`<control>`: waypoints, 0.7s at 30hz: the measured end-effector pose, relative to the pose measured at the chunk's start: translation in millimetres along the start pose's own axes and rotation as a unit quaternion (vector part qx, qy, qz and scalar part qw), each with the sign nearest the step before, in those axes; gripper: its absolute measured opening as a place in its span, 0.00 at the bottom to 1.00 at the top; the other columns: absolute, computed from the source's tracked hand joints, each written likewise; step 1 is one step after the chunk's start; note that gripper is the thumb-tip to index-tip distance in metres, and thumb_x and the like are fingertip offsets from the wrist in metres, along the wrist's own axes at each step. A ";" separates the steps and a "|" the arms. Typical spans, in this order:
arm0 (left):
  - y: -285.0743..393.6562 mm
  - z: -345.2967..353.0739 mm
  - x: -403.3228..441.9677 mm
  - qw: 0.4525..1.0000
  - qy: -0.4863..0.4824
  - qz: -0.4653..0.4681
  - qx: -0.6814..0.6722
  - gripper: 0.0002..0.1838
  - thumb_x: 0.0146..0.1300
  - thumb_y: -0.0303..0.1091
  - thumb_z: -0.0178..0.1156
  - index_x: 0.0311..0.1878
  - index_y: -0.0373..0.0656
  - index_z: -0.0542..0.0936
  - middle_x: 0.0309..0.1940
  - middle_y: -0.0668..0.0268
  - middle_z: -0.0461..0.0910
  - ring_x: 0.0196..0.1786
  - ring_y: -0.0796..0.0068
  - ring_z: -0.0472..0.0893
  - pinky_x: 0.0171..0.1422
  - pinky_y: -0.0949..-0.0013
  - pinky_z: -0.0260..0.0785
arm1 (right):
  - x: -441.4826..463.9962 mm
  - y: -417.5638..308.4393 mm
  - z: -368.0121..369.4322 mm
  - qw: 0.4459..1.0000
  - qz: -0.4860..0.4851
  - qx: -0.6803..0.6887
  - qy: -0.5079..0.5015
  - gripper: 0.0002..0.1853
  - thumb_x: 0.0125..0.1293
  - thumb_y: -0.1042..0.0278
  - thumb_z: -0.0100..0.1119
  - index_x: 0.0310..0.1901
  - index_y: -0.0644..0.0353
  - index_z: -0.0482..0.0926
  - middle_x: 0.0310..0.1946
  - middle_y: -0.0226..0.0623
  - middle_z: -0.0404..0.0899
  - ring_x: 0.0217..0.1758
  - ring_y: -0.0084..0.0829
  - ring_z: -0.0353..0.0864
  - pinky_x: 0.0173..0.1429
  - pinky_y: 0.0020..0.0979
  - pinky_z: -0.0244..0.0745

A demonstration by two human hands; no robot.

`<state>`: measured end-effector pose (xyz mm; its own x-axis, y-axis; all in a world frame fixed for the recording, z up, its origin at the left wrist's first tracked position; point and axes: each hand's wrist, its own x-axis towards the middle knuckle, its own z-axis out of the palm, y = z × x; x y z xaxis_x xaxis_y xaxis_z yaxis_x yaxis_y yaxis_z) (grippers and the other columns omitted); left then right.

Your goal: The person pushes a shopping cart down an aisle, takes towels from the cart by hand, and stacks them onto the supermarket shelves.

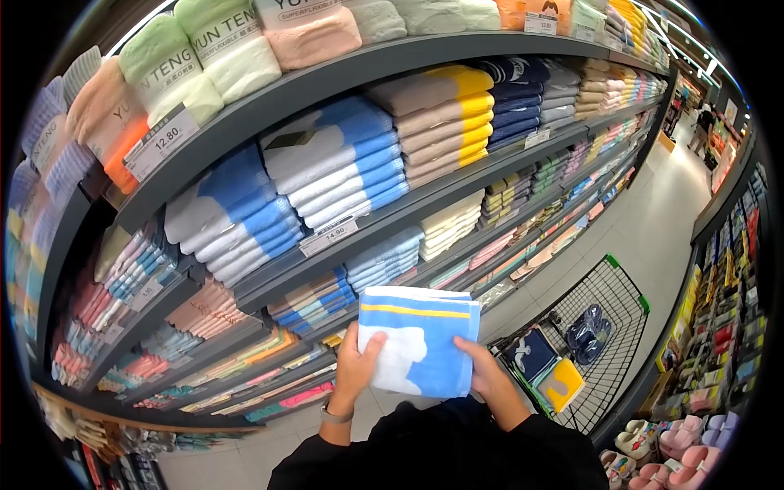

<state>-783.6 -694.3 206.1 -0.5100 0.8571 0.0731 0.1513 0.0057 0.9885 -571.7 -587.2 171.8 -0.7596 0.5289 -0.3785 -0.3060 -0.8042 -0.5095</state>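
A folded blue and white towel (416, 343) with a yellow stripe near its top edge is held up in front of my body. My left hand (358, 367) grips its left edge, thumb on the front face. On the opposite side my right hand (483, 371) closes on the towel's right edge, thumb also in front. Behind the towel, on the middle shelf, are stacks of blue and white folded towels (336, 163). Just right of my right hand stands a wire shopping cart (618, 327) with dark slippers (590, 333), a navy folded item (531, 353) and a yellow and white one (562, 385) inside.
Shelves (457, 184) of stacked towels curve along the left, with a price tag (328, 237) on one edge. An aisle floor (572, 253) runs away to the upper right, where a person (702, 122) stands. Clogs (682, 441) sit at the lower right.
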 end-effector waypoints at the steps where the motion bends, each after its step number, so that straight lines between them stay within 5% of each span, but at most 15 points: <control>1: -0.8 -1.9 1.4 0.999 0.027 0.014 -0.015 0.17 0.69 0.34 0.57 0.55 0.34 0.73 0.45 0.62 0.80 0.46 0.77 0.77 0.51 0.73 0.71 | 0.7 0.4 -0.1 1.000 -0.004 0.015 0.009 0.33 0.65 0.59 0.61 0.67 0.66 0.62 0.62 0.48 0.70 0.63 0.42 0.71 0.67 0.44 0.68; 5: -27.5 -21.7 0.8 0.994 0.080 0.029 -0.071 0.15 0.73 0.35 0.51 0.54 0.34 0.73 0.40 0.60 0.82 0.40 0.78 0.79 0.42 0.76 0.71 | 5.2 -10.0 4.2 0.993 -0.063 0.090 0.031 0.33 0.67 0.58 0.59 0.67 0.66 0.62 0.62 0.48 0.70 0.64 0.45 0.71 0.68 0.46 0.66; 7: -41.0 -43.2 -17.1 0.991 -0.045 -0.121 -0.036 0.22 0.76 0.46 0.45 0.54 0.33 0.75 0.36 0.59 0.82 0.36 0.77 0.80 0.36 0.74 0.73 | 5.0 -16.2 2.6 0.988 -0.096 0.121 0.029 0.33 0.67 0.58 0.58 0.67 0.66 0.61 0.62 0.48 0.70 0.64 0.45 0.71 0.68 0.47 0.66; 10: -40.9 -28.2 -33.5 0.942 -0.173 -0.233 -0.168 0.35 0.75 0.58 0.36 0.57 0.30 0.72 0.31 0.55 0.83 0.32 0.69 0.83 0.32 0.70 0.75 | 2.3 -18.0 4.7 0.984 -0.114 0.133 0.023 0.33 0.67 0.58 0.58 0.68 0.65 0.61 0.62 0.48 0.70 0.64 0.46 0.71 0.68 0.47 0.66; 13: -35.1 -14.8 -33.2 0.917 -0.205 -0.255 -0.229 0.42 0.72 0.64 0.34 0.60 0.28 0.72 0.37 0.51 0.83 0.39 0.65 0.84 0.36 0.70 0.77 | 2.2 -13.8 15.4 0.986 -0.120 0.107 0.035 0.33 0.67 0.58 0.58 0.68 0.65 0.60 0.62 0.47 0.70 0.64 0.45 0.70 0.68 0.47 0.65; 15: -38.3 -13.7 -25.1 0.879 -0.248 -0.226 -0.339 0.40 0.73 0.60 0.37 0.73 0.34 0.51 0.54 0.47 0.77 0.49 0.55 0.82 0.45 0.61 0.78 | 3.1 -6.7 12.1 0.991 -0.092 0.086 0.036 0.33 0.67 0.59 0.58 0.68 0.65 0.61 0.62 0.47 0.70 0.64 0.45 0.70 0.69 0.46 0.65; 17: -27.0 -15.7 -20.7 0.881 -0.187 -0.232 -0.368 0.37 0.73 0.54 0.45 0.73 0.37 0.51 0.64 0.49 0.68 0.59 0.54 0.77 0.52 0.57 0.77 | 3.6 -3.0 16.5 0.995 -0.079 0.056 0.032 0.33 0.66 0.60 0.60 0.68 0.66 0.60 0.62 0.47 0.69 0.64 0.44 0.70 0.69 0.45 0.65; 21: -20.1 -23.9 -9.4 0.886 -0.196 -0.207 -0.366 0.42 0.66 0.49 0.58 0.75 0.40 0.50 0.68 0.50 0.63 0.67 0.53 0.69 0.64 0.49 0.68 | -2.8 -11.9 30.8 0.996 -0.084 0.032 0.015 0.35 0.63 0.63 0.63 0.67 0.67 0.60 0.61 0.49 0.70 0.63 0.46 0.71 0.68 0.47 0.66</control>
<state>-802.1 -714.8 188.7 -0.0395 0.9734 -0.2256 -0.6431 0.1480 0.7513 -583.6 -587.5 202.8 -0.6769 0.6652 -0.3152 -0.4645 -0.7182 -0.5181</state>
